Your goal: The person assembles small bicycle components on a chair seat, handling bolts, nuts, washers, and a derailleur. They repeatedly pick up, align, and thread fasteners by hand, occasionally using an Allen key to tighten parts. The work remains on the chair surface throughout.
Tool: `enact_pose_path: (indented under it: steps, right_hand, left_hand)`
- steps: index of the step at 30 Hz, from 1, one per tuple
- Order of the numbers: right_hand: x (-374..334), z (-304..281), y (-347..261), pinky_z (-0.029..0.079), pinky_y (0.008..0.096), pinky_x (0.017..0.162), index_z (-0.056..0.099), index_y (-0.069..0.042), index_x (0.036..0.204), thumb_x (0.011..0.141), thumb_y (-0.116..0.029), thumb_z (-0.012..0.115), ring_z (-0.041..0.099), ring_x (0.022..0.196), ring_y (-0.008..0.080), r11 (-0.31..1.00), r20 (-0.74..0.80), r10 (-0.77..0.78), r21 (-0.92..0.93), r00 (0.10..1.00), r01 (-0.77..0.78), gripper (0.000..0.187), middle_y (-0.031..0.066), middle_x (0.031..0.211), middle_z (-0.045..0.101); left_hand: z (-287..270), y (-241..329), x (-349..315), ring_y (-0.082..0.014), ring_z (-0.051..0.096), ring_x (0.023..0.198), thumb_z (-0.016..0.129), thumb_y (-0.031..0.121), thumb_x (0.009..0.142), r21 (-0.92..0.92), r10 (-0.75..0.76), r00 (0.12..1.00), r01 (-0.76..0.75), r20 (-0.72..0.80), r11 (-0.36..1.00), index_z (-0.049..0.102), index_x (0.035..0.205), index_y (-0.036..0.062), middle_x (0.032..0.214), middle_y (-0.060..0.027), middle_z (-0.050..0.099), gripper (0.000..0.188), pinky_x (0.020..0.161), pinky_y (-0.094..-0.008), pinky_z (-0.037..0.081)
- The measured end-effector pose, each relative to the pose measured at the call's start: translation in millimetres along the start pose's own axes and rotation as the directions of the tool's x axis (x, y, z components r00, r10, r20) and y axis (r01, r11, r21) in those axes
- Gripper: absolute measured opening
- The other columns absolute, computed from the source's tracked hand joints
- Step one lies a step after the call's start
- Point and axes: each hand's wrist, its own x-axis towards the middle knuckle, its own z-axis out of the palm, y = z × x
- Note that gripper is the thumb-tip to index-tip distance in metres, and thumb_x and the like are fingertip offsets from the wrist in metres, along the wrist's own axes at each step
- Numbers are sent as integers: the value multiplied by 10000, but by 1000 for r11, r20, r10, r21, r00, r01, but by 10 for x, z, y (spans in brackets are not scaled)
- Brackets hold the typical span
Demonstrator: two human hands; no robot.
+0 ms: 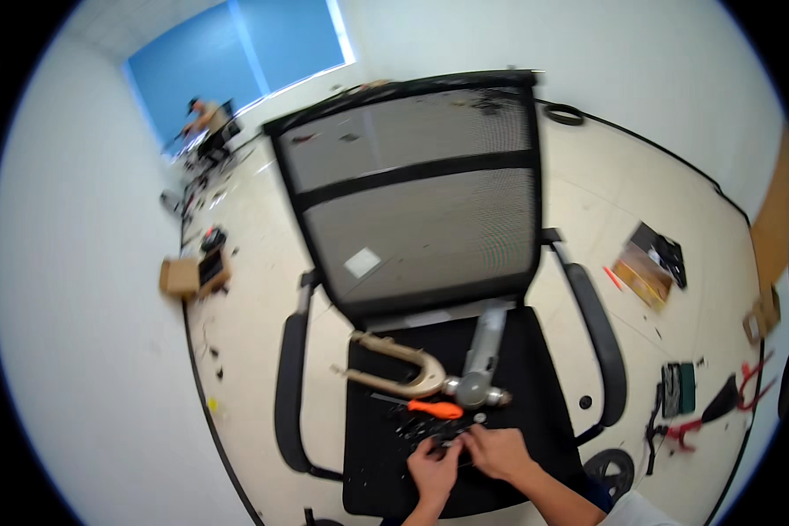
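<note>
My left hand (434,473) and my right hand (498,449) meet over the front of the black chair seat (539,386). The fingers of both are closed in a pinch around something small and dark, too blurred to name. Just beyond them lies a pile of small black parts (422,427). A screwdriver with an orange handle (436,409) rests behind the pile. Farther back on the seat are a beige two-pronged bicycle fork (425,377) and a grey tube (486,342) with a round joint and metal threaded ends.
The chair's mesh backrest (421,228) rises ahead, with armrests (294,394) on both sides. Cardboard boxes (180,277) stand at the left wall. Right of the chair are another box (644,279), a green case (679,389) and a red frame (682,431). A person (209,123) sits far off.
</note>
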Motion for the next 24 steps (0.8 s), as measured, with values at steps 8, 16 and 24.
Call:
enact_pose_path:
  steps: [8, 16, 24]
  right_hand:
    - [11, 79, -73, 513, 456, 456, 612, -38, 850, 975, -332, 524, 636, 500, 360, 992, 95, 2, 128, 995, -14, 331, 171, 570, 624]
    - [6, -26, -21, 470, 432, 455, 610, -73, 1069, 964, -360, 541, 617, 507, 311, 982, -48, 33, 189, 998, -23, 314, 122, 637, 643]
    - [82, 52, 279, 505, 416, 512, 606, -39, 1109, 906, -277, 561, 660, 587, 298, 999, 182, -9, 34, 983, 2, 316, 119, 745, 687]
  left_hand:
    - [-232, 92, 120, -143, 647, 836, 733, 34, 869, 336, 145, 989, -129, -23, 933, 672, 1085, -66, 955, -78, 696, 246, 746, -276, 536]
    - [-98, 168, 95, -151, 624, 803, 709, 55, 877, 356, 149, 989, -139, 1, 924, 664, 1066, -53, 952, -64, 670, 222, 704, -282, 510]
    - [164, 121, 193, -190, 642, 847, 704, 59, 873, 449, 101, 994, -68, -50, 891, 648, 1092, -52, 990, -95, 679, 252, 733, -320, 526]
